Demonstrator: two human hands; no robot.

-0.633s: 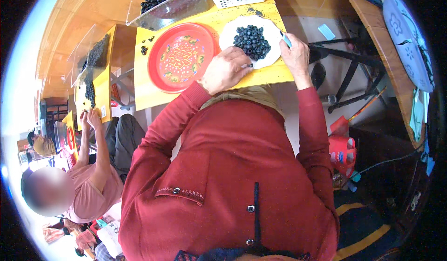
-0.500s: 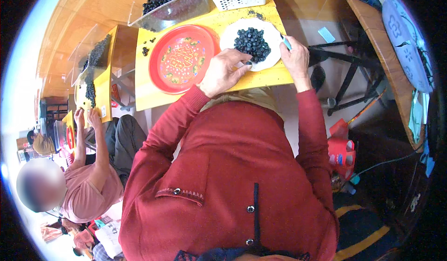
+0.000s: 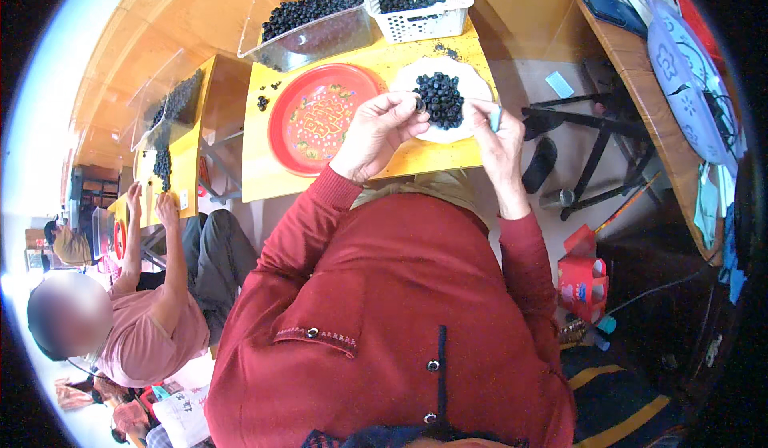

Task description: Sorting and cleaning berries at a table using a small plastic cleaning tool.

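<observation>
My left hand is closed in a pinch on a small dark round piece, berry-like, just off the left side of a heap of similar pieces. That heap sits on a white plate with a wavy rim. My right hand is closed around a small tool with a light-blue handle, at the plate's right edge. The tool's tip is too small to make out. Left of the plate lies a round red tray with a printed pattern, near my left wrist.
Behind stand a clear bin and a white basket, both holding dark round pieces. A few lie loose on the yellow table. At left, another person handles similar pieces. A wooden table stands right.
My left hand has lifted slightly from the plate, with the round piece in its pinch. My right hand has come lower and closer to the heap. The whole view has shifted a little.
</observation>
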